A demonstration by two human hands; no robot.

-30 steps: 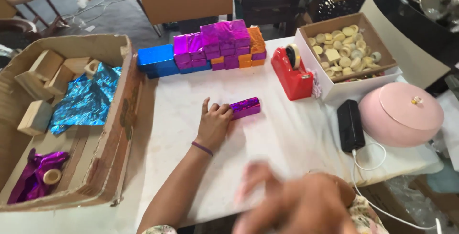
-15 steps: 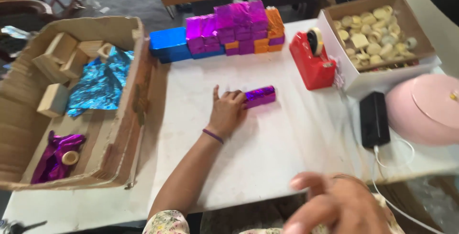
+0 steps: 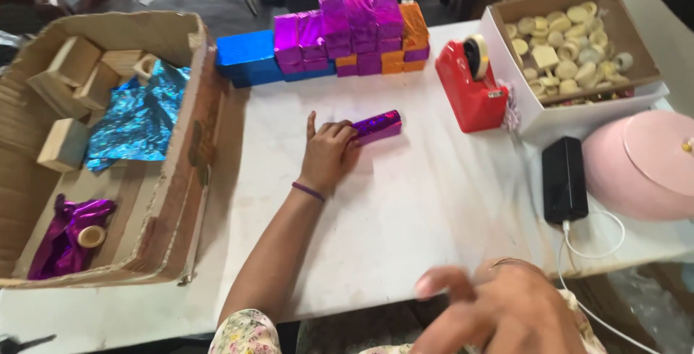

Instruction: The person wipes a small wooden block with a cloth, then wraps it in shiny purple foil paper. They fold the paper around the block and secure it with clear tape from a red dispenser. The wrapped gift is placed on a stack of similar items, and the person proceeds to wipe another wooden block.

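Still flat on the white table (image 3: 405, 209), the left hand (image 3: 327, 153) has not shifted since a moment ago: its fingers are bent and their tips press the near end of a small purple foil-wrapped block (image 3: 377, 126), which lies on its side just right of the hand, in the same spot as before. The hand is touching it, not gripping it. The right hand (image 3: 499, 310) has sunk to the table's near edge, blurred, its fingers spread loose with nothing in them; it is well apart from the block. The view has also swung a little since then, so everything sits further right in it.

Beyond the left hand, at the far edge of the table, stands a row of wrapped blocks (image 3: 340, 36), blue, then purple, then orange. To the right of the purple block is a red tape dispenser (image 3: 471, 83), and past it a cardboard box (image 3: 578, 50) of pale wooden pieces. Nearer the right hand lie a black power bank (image 3: 564, 179) with a white cable (image 3: 593, 242) and a pink round lid (image 3: 643, 162). Left of the left hand, a big cardboard tray (image 3: 184, 166) holds bare wooden blocks (image 3: 72, 86), crumpled blue foil (image 3: 141, 119) and purple foil (image 3: 69, 231). Nothing stands between the left hand and the block.
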